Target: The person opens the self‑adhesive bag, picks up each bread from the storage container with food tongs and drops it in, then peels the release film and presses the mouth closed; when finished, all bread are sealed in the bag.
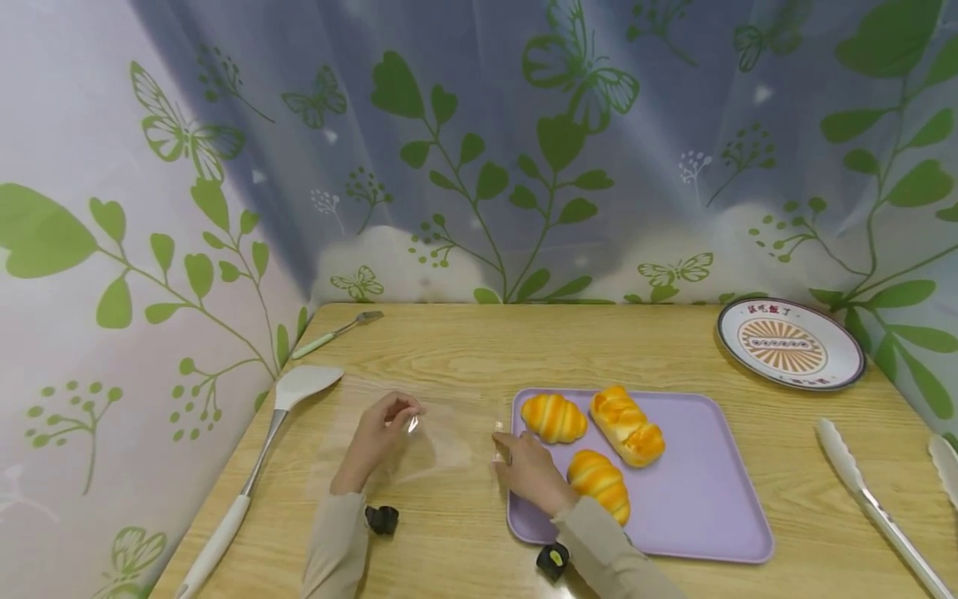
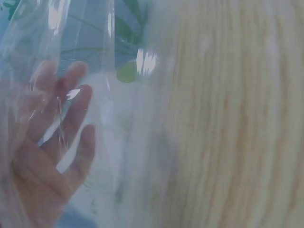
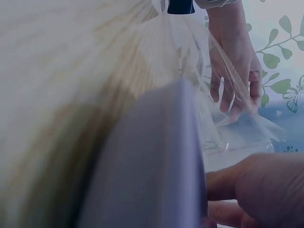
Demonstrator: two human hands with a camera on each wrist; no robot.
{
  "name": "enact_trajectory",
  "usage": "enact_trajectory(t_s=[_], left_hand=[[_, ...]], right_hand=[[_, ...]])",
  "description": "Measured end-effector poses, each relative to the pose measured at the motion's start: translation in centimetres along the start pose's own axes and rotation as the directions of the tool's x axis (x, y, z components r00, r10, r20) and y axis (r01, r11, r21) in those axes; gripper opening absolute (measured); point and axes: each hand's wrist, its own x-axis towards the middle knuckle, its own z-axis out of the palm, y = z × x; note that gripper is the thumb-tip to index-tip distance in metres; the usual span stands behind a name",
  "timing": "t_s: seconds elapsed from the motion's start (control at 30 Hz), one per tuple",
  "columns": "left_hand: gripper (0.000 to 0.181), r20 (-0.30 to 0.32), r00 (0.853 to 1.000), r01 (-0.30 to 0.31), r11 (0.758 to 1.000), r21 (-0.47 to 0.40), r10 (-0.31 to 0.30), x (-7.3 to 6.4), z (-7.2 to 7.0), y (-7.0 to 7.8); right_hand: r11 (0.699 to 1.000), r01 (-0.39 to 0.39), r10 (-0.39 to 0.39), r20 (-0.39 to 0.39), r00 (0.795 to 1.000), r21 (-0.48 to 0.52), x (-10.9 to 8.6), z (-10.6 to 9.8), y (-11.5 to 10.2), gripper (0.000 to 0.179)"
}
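A clear plastic bag [image 1: 445, 437] stretches between the two hands, just above the table left of the tray. My left hand [image 1: 380, 437] pinches its film near the middle; in the left wrist view, the fingers [image 2: 78, 114] show through the film. At the bag's right edge, beside a shiny strip, my right hand [image 1: 533, 470] pinches the plastic over the rim of a lilac tray [image 1: 696, 482]. On the tray sit two striped croissant-shaped breads [image 1: 554, 418] and a longer twisted bread [image 1: 627, 426]. The right hand partly covers the tray's left side.
A white-headed spatula [image 1: 258, 466] and a small fork [image 1: 337, 334] lie on the left. A round patterned plate [image 1: 789, 343] stands at the back right. Tongs [image 1: 871, 499] lie right of the tray. Patterned curtains [image 1: 479, 233] border the table.
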Motion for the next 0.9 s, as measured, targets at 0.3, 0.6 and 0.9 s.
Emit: enact_trajectory(t_s=[0.3, 0.6, 0.9], left_hand=[[0.014, -0.068, 0.996, 0.053, 0.998, 0.025, -0.051, 0.5, 0.2, -0.1], [0.01, -0.084, 0.996, 0.045, 0.999, 0.011, -0.044, 0.7, 0.7, -0.4], [0.009, -0.08, 0.995, 0.058, 0.998, 0.004, -0.058, 0.6, 0.6, -0.2]], right_hand=[[1.0, 0.02, -0.02, -0.036, 0.999, -0.021, 0.3, 0.0, -0.1, 0.039], [0.996, 0.077, -0.075, -0.046, 0.996, 0.045, 0.1, -0.7, 0.3, 0.033], [0.992, 0.01, -0.006, -0.03, 1.0, 0.128, -0.3, -2.5, -0.4, 0.039]])
